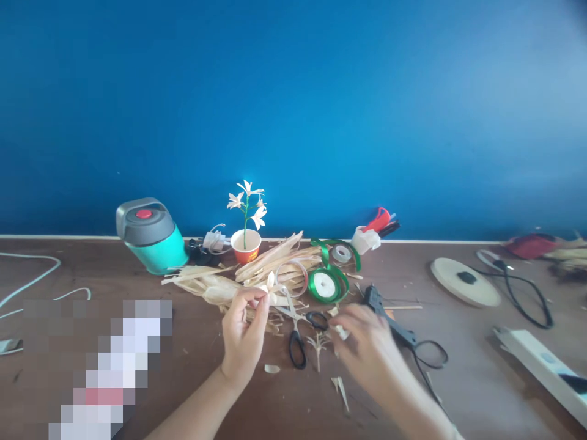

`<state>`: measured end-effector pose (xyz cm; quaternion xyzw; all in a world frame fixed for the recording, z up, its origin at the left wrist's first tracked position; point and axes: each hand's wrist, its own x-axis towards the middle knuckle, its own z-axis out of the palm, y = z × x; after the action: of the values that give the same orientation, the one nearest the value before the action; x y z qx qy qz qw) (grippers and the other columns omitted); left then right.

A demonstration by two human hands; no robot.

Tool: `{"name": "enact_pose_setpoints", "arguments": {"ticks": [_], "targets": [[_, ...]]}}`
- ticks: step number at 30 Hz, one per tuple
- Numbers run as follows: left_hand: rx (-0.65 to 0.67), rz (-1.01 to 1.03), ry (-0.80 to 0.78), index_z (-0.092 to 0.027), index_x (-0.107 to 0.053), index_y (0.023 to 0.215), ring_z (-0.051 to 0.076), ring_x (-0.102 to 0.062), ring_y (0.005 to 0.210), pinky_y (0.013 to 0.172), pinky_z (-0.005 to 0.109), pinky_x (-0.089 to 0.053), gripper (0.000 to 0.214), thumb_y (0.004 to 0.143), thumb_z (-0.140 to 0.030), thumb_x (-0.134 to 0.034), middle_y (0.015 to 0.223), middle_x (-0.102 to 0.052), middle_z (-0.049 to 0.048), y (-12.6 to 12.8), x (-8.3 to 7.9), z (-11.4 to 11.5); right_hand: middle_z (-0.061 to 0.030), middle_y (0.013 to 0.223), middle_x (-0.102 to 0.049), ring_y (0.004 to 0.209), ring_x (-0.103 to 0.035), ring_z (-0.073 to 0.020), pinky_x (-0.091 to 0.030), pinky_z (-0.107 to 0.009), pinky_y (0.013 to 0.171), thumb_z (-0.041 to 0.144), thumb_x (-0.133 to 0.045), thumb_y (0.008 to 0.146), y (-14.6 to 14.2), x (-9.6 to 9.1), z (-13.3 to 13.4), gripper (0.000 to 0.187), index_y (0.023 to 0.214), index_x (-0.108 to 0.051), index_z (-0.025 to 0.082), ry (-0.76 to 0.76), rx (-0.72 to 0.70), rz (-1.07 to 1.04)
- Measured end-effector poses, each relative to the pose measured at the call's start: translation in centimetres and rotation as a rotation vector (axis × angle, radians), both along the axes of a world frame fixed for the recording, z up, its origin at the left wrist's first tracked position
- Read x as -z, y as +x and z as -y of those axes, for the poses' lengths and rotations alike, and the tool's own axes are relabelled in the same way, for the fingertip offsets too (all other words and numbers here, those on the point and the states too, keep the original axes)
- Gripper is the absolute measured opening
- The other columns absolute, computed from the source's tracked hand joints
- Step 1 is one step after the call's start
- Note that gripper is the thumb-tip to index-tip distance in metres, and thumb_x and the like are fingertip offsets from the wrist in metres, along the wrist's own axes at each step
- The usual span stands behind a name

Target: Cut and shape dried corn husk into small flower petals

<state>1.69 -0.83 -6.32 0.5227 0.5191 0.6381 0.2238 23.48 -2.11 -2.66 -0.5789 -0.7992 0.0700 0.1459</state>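
My left hand (245,333) pinches a small pale husk flower (270,282) between thumb and fingertips. My right hand (364,342) is blurred and hovers over the table to the right, its fingers bent beside a small pale husk piece (340,332); whether it grips that piece is unclear. Between the hands lie scissors (296,321) with black handles, their blades pointing away. A thin, frayed husk bloom (317,347) lies near the right fingertips. Behind my left hand are dried corn husks (208,284), and a spool of green ribbon (325,286) lies beside them.
A paper cup (246,247) at the back holds a green stem with white flowers (247,205). A teal container (158,244) stands left. A glue gun (389,318) with a cord lies right, near a round beige disc (463,282) and a power strip (541,366).
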Motion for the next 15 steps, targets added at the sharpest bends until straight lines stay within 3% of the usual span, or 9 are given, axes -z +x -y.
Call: {"name": "enact_pose_setpoints", "arguments": {"ticks": [3, 6, 15], "targets": [[-0.004, -0.009, -0.007, -0.019, -0.06, 0.085, 0.014, -0.056, 0.073, 0.068, 0.027, -0.047, 0.007, 0.087, -0.025, -0.057, 0.081, -0.062, 0.0025, -0.1, 0.2, 0.0, -0.0014, 0.088, -0.063, 0.091, -0.056, -0.0216, -0.037, -0.037, 0.082, 0.018, -0.065, 0.079, -5.1, 0.0, 1.3, 0.007, 0.076, -0.067, 0.024, -0.147, -0.167, -0.114], [0.014, -0.017, 0.013, -0.019, -0.06, 0.085, 0.014, -0.056, 0.072, 0.067, 0.026, -0.047, 0.007, 0.087, -0.025, -0.057, 0.082, -0.062, 0.002, -0.1, 0.3, 0.0, -0.0027, 0.095, -0.062, 0.095, -0.054, -0.0245, -0.037, -0.04, 0.083, 0.021, -0.072, 0.074, -7.8, 0.9, 2.0, 0.007, 0.075, -0.065, 0.022, -0.191, -0.153, -0.119], [0.031, -0.08, 0.035, -0.019, -0.061, 0.085, 0.014, -0.056, 0.071, 0.065, 0.026, -0.047, 0.005, 0.086, -0.022, -0.056, 0.081, -0.063, 0.0029, -0.1, 0.2, -0.2, -0.0039, 0.096, -0.061, 0.095, -0.051, -0.0248, -0.036, -0.042, 0.085, 0.011, -0.065, 0.075, -8.7, 2.2, 2.4, 0.011, 0.08, -0.062, 0.021, -0.21, -0.146, -0.148]]}}
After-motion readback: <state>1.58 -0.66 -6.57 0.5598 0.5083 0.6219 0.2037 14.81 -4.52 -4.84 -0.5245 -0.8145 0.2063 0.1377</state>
